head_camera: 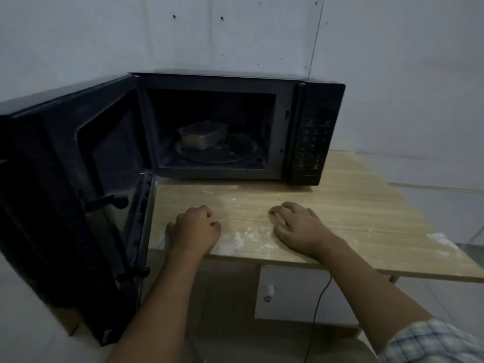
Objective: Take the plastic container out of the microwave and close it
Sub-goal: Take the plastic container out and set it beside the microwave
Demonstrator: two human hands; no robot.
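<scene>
A black microwave [311, 132] stands on a wooden table [353, 205], its door [65, 195] swung wide open to the left. Inside, a clear rectangular plastic container [200, 136] sits on the left part of the round turntable [235, 150]. My left hand [195, 229] rests on the table near its front edge, fingers curled into a loose fist, holding nothing. My right hand [296, 226] lies palm down on the table to the right of it, fingers bent and slightly apart, empty. Both hands are well in front of the microwave's opening.
The open door juts out past the table's left front corner. White powdery smears [241, 241] mark the tabletop. The control panel [314, 142] is on the microwave's right. A black cable [318, 310] hangs below the table. Grey walls stand behind.
</scene>
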